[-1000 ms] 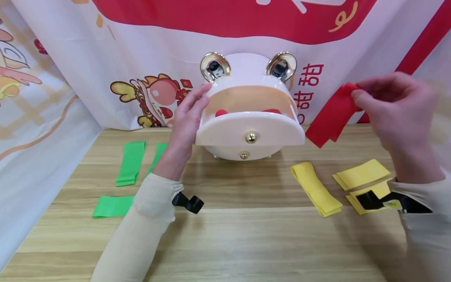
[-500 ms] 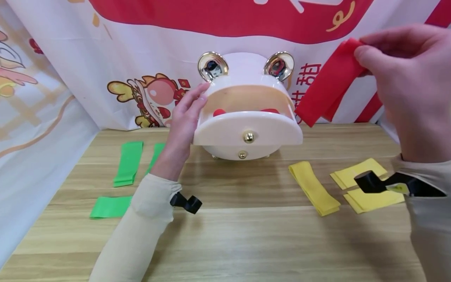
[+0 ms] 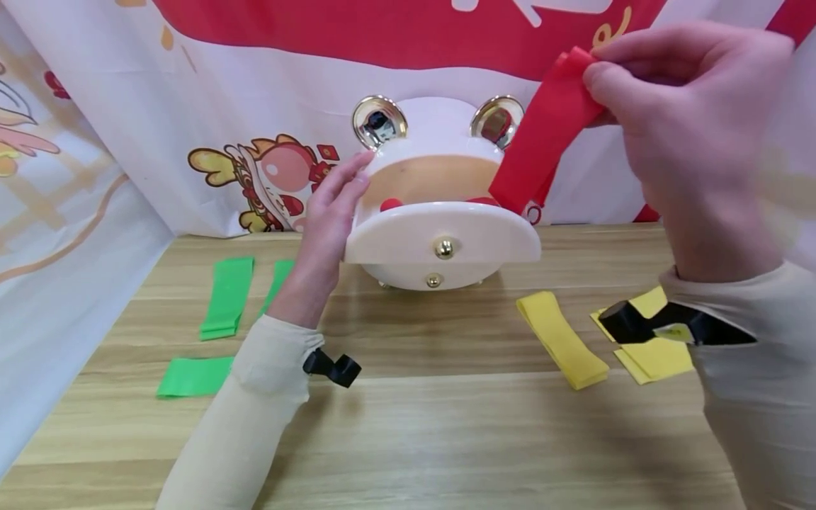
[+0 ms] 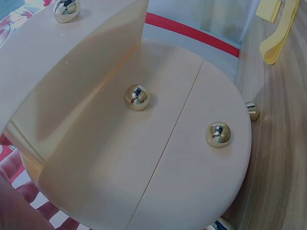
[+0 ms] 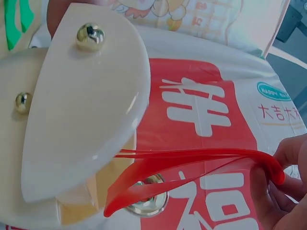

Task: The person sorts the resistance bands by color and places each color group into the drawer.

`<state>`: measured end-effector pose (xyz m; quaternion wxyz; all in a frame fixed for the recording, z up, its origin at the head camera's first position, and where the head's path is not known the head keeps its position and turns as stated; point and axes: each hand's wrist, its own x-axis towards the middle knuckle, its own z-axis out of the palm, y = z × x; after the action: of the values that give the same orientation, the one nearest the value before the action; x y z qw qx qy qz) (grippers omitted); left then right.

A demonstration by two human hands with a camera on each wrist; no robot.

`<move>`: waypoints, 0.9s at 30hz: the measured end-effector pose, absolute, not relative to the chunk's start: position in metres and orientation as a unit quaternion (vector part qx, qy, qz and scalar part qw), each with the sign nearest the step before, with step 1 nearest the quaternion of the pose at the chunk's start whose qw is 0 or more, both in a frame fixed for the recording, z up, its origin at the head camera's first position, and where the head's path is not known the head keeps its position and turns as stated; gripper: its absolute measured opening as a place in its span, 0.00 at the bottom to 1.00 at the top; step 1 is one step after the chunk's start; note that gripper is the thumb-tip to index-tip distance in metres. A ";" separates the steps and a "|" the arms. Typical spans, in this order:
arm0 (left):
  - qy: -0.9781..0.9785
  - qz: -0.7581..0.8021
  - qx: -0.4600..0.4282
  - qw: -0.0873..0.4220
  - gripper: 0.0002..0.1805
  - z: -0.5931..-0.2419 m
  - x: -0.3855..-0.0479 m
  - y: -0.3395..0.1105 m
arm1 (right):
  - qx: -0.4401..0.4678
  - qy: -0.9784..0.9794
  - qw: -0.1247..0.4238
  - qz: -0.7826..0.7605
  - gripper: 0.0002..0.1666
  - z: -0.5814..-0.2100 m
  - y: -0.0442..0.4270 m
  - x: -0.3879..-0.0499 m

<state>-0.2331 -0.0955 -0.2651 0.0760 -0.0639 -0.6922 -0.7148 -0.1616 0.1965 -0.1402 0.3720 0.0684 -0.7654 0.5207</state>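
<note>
A white rounded cabinet with gold knobs and two gold-rimmed round eyes has its upper drawer pulled out, with red pieces showing over the front. My left hand rests along the cabinet's left side, its fingers fairly straight; the left wrist view shows those fingers beside the cabinet. Pinched between thumb and fingers of my right hand is a folded red strip, its lower end hanging at the drawer's right edge. In the right wrist view the strip reaches the drawer opening.
Several green strips lie on the wooden table at the left. Several yellow strips lie at the right, partly behind my right wrist's camera. A printed red and white cloth hangs behind the cabinet.
My right hand has risen with the red strip and then moved left, bringing the strip's lower end over to the drawer. My left hand stays against the cabinet.
</note>
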 end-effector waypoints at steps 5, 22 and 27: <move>-0.689 -0.718 -0.064 0.076 0.21 -0.265 -0.234 -0.097 | 0.102 -0.748 0.377 0.537 0.13 -0.140 0.180 -0.163; -0.697 -0.710 -0.069 0.076 0.21 -0.266 -0.234 -0.095 | 0.064 -0.784 0.372 0.493 0.14 -0.152 0.190 -0.165; -0.695 -0.711 -0.069 0.079 0.21 -0.266 -0.234 -0.096 | 0.070 -0.795 0.346 0.493 0.16 -0.153 0.186 -0.161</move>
<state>-0.2336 -0.0956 -0.2665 0.0786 -0.0694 -0.6954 -0.7109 -0.1612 0.1858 -0.1530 0.3456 0.0702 -0.7955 0.4927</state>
